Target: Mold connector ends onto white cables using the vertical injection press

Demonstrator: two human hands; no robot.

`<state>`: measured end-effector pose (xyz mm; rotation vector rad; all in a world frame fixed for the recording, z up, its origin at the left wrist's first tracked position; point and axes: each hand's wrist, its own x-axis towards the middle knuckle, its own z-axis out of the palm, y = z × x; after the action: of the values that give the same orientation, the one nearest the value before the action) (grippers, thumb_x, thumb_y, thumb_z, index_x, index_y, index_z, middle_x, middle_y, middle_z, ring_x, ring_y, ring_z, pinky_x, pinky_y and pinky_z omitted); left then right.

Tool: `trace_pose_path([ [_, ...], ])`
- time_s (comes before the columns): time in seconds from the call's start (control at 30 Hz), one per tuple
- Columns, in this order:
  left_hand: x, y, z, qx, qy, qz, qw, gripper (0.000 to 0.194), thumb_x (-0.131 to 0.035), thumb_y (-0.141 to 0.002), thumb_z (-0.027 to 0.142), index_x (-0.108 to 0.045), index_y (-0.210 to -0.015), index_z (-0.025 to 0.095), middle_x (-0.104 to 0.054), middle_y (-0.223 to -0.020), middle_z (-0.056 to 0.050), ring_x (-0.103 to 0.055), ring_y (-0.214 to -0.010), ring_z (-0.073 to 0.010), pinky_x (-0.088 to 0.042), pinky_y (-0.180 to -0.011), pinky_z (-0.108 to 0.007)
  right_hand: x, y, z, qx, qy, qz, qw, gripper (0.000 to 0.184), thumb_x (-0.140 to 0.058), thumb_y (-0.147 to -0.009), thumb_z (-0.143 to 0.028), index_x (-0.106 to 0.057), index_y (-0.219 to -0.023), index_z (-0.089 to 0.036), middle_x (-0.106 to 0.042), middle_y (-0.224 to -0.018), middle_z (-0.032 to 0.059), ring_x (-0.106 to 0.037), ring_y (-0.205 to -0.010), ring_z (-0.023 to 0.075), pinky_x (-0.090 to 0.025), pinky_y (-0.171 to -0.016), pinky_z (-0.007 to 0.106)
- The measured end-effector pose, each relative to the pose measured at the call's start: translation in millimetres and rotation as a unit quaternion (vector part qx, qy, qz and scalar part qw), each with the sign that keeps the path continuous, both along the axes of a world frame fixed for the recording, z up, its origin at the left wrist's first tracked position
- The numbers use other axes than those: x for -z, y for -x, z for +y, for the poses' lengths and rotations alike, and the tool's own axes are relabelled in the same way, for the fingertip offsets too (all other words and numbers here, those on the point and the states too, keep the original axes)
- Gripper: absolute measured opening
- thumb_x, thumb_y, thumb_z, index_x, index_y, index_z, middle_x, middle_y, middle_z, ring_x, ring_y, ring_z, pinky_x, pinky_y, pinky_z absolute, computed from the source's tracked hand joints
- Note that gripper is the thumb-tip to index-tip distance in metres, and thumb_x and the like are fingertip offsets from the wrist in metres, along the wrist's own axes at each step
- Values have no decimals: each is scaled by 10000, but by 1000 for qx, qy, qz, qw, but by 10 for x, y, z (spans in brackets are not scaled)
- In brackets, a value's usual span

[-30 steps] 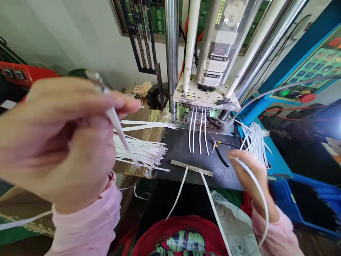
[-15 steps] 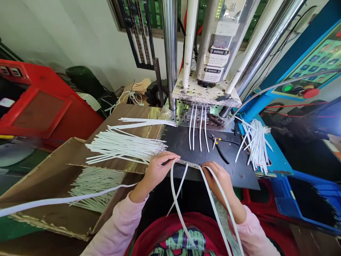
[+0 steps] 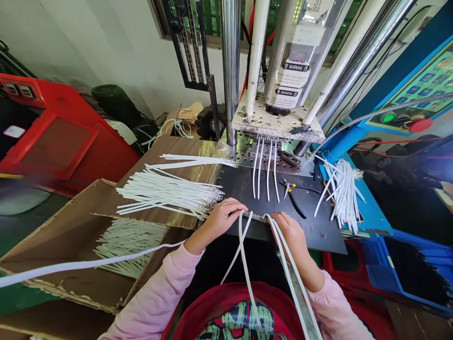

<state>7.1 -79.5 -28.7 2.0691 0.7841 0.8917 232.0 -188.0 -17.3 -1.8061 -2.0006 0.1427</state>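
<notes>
A short metal bar point(image 3: 257, 216) lies level at the near edge of the dark press table, with slim white strips point(image 3: 247, 264) hanging from it toward my lap. My left hand point(image 3: 226, 218) pinches at the bar's left part, thumb and fingers closed by a strip's end. At the right part, my right hand point(image 3: 290, 233) has its fingers closed round the bar beside two more white strips point(image 3: 295, 288). My fingertips hide both ends of the bar. Several other white strips point(image 3: 268, 170) stick out from under the press plate point(image 3: 276, 127) ahead.
Left of the press, a pile of white strips point(image 3: 166, 191) lies on a brown board. Below it, an open cardboard box point(image 3: 63, 236) holds more. Cutting pliers point(image 3: 295, 203) rest right of centre. Another strip bundle point(image 3: 345, 193) sits on the blue ledge near the control panel point(image 3: 417, 85).
My left hand has shifted right along the bar, covering more of it. The left strips have swung right, and the two right strips now hang closer together.
</notes>
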Motion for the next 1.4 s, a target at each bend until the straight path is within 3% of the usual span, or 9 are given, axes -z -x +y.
trace_pose_path([
  [0.27,-111,-46,125,47,-23,72,996,156,-558,-941,167,-713,-953,181,-720,-919,-63,-659,-870,-173,-526,-826,-291,100,-73,69,-4,22,68,997,230,-440,-1024,-299,-661,-1011,-236,-697,-961,66,-645,-923,230,-502,-844,348],
  [0.5,-48,-17,-3,25,-47,63,997,193,-508,-976,186,-684,-1053,195,-702,-966,-66,-640,-939,-187,-512,-860,-312,-19,-398,142,-37,32,159,986,191,-518,-983,-295,-648,-1114,-245,-706,-1047,59,-667,-978,215,-537,-875,343],
  [0.6,-29,-9,-49,7,-70,112,991,282,-603,-932,211,-643,-1211,223,-682,-1124,-74,-615,-1044,-218,-482,-931,-365,-15,-700,270,58,-1,38,998,275,-541,-966,-326,-629,-1206,-225,-673,-1069,90,-660,-976,249,-534,-850,379],
  [0.77,8,-82,-79,-4,-96,190,977,126,-641,-901,189,-687,-1013,222,-660,-976,-41,-580,-938,-217,-446,-851,-367,91,-977,506,142,51,-91,984,369,-533,-953,-275,-569,-1313,-199,-664,-1002,79,-678,-810,226,-516,-667,320],
  [0.9,48,-155,-94,-25,-103,206,973,139,-597,-919,176,-665,-1029,226,-655,-974,-44,-554,-907,-224,-423,-816,-369,23,-1036,716,198,51,-145,968,381,-529,-955,-251,-574,-1326,-173,-671,-995,108,-682,-785,238,-496,-638,316],
  [1.03,99,-175,-105,-31,-111,204,972,145,-563,-932,173,-644,-1036,232,-650,-973,-44,-547,-893,-230,-410,-797,-371,-217,-1125,1251,141,-1,-146,979,334,-537,-977,-302,-635,-1273,-182,-679,-1073,133,-683,-935,260,-527,-795,339],
  [1.17,128,-152,-124,-24,-140,184,973,167,-490,-953,143,-619,-1029,217,-637,-966,-51,-532,-865,-220,-405,-788,-360,-394,-1183,2153,145,8,-116,983,334,-497,-1010,-307,-684,-1219,-127,-713,-1123,142,-691,-991,228,-524,-909,315],
  [1.27,121,-110,-137,-22,-161,167,972,219,-437,-949,82,-598,-1037,203,-624,-964,-50,-525,-861,-209,-406,-793,-343,-399,-1205,2726,158,22,-129,979,367,-487,-1025,-354,-713,-1044,-65,-706,-1096,114,-688,-915,160,-527,-929,314],
  [1.4,154,-42,-133,-20,-195,145,970,226,-484,-934,90,-580,-1107,201,-627,-1001,-55,-543,-898,-204,-423,-835,-334,-279,-1232,3052,130,42,-148,980,318,-614,-978,-380,-614,-1233,-190,-620,-1259,84,-638,-1057,205,-561,-906,417],
])
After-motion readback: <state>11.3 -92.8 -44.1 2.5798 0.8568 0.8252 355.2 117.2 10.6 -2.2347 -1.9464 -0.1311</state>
